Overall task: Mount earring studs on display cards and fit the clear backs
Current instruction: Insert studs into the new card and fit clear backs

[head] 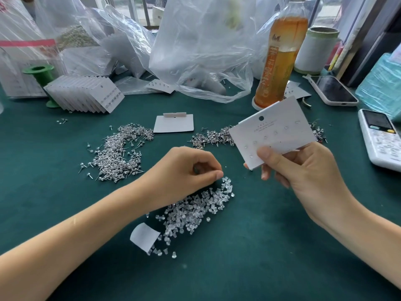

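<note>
Beyond your work you have an amber drink bottle [280, 61], a green spool [41, 72], crumpled plastic bags [201, 46], a phone [334, 90] and a white handset [382, 137] on the green table [238, 268].

Two hands [191, 170], one bottle [280, 61], two phones [334, 90].

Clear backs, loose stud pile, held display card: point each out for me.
clear backs [195, 211]: head view, middle of the heap
loose stud pile [121, 153]: head view, centre of the left pile
display card [280, 129]: head view, bare upper face

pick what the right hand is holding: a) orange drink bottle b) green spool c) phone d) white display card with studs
d, the right hand grips a white display card with studs in it, raised off the green table; the left hand pinches at the clear backs.
</note>
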Demonstrator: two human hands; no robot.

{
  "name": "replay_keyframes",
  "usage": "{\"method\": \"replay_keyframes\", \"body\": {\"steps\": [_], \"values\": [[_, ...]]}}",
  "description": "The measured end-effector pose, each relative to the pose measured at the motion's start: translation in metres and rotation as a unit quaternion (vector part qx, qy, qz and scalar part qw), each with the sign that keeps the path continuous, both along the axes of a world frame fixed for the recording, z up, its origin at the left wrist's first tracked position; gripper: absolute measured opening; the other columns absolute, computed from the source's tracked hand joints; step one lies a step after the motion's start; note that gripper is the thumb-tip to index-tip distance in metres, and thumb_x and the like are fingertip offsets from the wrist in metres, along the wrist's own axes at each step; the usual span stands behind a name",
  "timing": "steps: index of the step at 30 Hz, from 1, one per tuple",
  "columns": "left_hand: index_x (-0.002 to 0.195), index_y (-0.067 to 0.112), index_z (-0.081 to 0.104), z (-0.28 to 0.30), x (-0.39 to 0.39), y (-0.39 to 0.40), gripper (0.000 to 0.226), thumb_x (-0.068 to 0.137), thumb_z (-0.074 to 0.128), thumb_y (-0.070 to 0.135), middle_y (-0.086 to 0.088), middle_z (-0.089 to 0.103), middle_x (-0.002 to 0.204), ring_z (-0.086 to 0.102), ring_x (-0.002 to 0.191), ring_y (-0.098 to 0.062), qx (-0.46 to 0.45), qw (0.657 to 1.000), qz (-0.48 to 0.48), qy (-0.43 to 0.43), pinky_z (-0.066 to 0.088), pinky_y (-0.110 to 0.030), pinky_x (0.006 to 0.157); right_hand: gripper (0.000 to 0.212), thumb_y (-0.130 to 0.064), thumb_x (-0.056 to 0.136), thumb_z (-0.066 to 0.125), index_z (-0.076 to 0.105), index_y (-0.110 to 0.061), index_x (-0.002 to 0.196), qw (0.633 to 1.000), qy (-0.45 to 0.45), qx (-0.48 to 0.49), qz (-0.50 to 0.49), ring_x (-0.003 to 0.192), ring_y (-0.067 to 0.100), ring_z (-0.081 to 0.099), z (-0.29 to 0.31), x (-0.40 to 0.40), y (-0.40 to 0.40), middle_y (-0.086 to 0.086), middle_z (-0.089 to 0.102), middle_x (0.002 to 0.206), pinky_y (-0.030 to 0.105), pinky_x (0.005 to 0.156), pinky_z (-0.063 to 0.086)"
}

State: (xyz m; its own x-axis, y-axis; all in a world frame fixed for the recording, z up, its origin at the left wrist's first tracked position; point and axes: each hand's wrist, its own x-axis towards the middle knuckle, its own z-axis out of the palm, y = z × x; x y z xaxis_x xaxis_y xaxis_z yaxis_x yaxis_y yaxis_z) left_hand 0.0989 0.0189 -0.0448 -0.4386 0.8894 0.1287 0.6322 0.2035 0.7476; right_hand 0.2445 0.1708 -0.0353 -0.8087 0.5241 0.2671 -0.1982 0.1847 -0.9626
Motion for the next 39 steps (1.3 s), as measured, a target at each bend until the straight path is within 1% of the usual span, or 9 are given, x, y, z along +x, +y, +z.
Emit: {"method": "replay_keyframes", "body": {"steps": [5, 12, 22, 26, 29, 31, 33, 36, 39], "values": [[0.081, 0.024, 0.071, -0.003, 0.0, 0.001, 0.009, 0.081, 0.072, 0.015, 0.014, 0.065, 0.073, 0.054, 0.065, -0.002, 0.003, 0.998, -0.008, 0.061, 0.04, -0.009, 0.062, 0.006, -0.008, 0.082, 0.065, 0.067, -0.008, 0.088, 0.999, -0.007, 0.031, -0.007, 0.038, 0.002, 0.05, -0.003, -0.001, -0.001, -0.005, 0.063, 0.051, 0.005, 0.046, 0.035], [0.083, 0.022, 0.073, -0.002, 0.0, 0.001, 0.012, 0.081, 0.072, 0.01, 0.009, 0.065, 0.079, 0.055, 0.068, -0.005, -0.005, 0.995, -0.023, 0.098, 0.04, -0.009, 0.062, 0.004, -0.006, 0.084, 0.065, 0.067, -0.008, 0.087, 0.999, -0.012, 0.045, -0.009, 0.038, 0.002, 0.049, -0.005, -0.001, -0.001, -0.004, 0.062, 0.049, 0.005, 0.047, 0.036], [0.083, 0.018, 0.072, -0.006, 0.003, 0.006, 0.003, 0.082, 0.072, 0.016, 0.004, 0.064, 0.078, 0.054, 0.067, -0.008, 0.012, 0.992, -0.014, 0.121, 0.039, -0.009, 0.062, 0.002, -0.014, 0.079, 0.066, 0.065, -0.014, 0.077, 0.999, -0.007, 0.045, -0.001, 0.038, 0.001, 0.049, -0.006, -0.001, -0.005, -0.005, 0.061, 0.049, 0.004, 0.047, 0.035], [0.082, 0.017, 0.072, -0.007, 0.002, 0.007, 0.002, 0.082, 0.071, 0.016, 0.007, 0.066, 0.074, 0.053, 0.061, -0.002, 0.024, 0.996, 0.009, 0.083, 0.037, -0.006, 0.059, 0.013, -0.031, 0.075, 0.069, 0.062, -0.028, 0.065, 0.986, -0.005, 0.159, -0.042, 0.045, 0.008, 0.053, -0.01, 0.002, -0.006, -0.003, 0.064, 0.056, 0.009, 0.049, 0.04], [0.084, 0.018, 0.073, -0.001, -0.005, 0.006, 0.003, 0.082, 0.07, 0.017, 0.003, 0.07, 0.072, 0.055, 0.058, 0.001, 0.039, 0.997, 0.047, -0.042, 0.042, -0.01, 0.056, 0.018, -0.025, 0.086, 0.069, 0.065, -0.014, 0.071, 0.922, 0.043, 0.382, -0.034, 0.048, 0.024, 0.05, -0.013, 0.006, -0.001, 0.006, 0.056, 0.055, 0.025, 0.048, 0.042], [0.077, 0.02, 0.071, 0.004, -0.009, 0.006, 0.006, 0.082, 0.07, 0.017, 0.006, 0.069, 0.067, 0.058, 0.061, -0.002, 0.061, 0.987, 0.083, -0.12, 0.046, -0.013, 0.062, 0.014, -0.003, 0.085, 0.061, 0.067, -0.001, 0.073, 0.864, 0.075, 0.497, 0.012, 0.052, 0.023, 0.055, -0.014, 0.007, 0.002, 0.008, 0.062, 0.062, 0.029, 0.048, 0.046], [0.073, 0.02, 0.07, 0.01, -0.008, 0.005, 0.009, 0.082, 0.069, 0.019, 0.01, 0.065, 0.062, 0.056, 0.059, -0.001, 0.062, 0.978, 0.092, -0.179, 0.046, -0.012, 0.063, 0.014, 0.013, 0.076, 0.061, 0.069, 0.001, 0.072, 0.801, 0.09, 0.591, 0.027, 0.054, 0.029, 0.058, -0.013, 0.007, 0.005, 0.01, 0.066, 0.066, 0.031, 0.046, 0.048], [0.075, 0.019, 0.07, 0.016, 0.001, 0.004, 0.009, 0.083, 0.068, 0.017, 0.008, 0.066, 0.067, 0.058, 0.064, -0.003, 0.04, 0.973, 0.022, -0.227, 0.047, -0.011, 0.065, 0.019, 0.013, 0.078, 0.061, 0.068, -0.001, 0.067, 0.732, 0.107, 0.673, 0.022, 0.054, 0.028, 0.056, -0.012, 0.006, 0.005, 0.008, 0.068, 0.07, 0.031, 0.045, 0.047], [0.079, 0.011, 0.069, 0.018, 0.011, 0.002, 0.003, 0.082, 0.069, 0.013, 0.0, 0.067, 0.074, 0.059, 0.07, -0.008, 0.028, 0.97, -0.033, -0.238, 0.048, -0.016, 0.068, 0.023, 0.009, 0.082, 0.059, 0.068, -0.004, 0.065, 0.703, 0.113, 0.702, 0.023, 0.053, 0.027, 0.056, -0.011, 0.006, 0.006, 0.007, 0.068, 0.069, 0.031, 0.045, 0.047]]}}
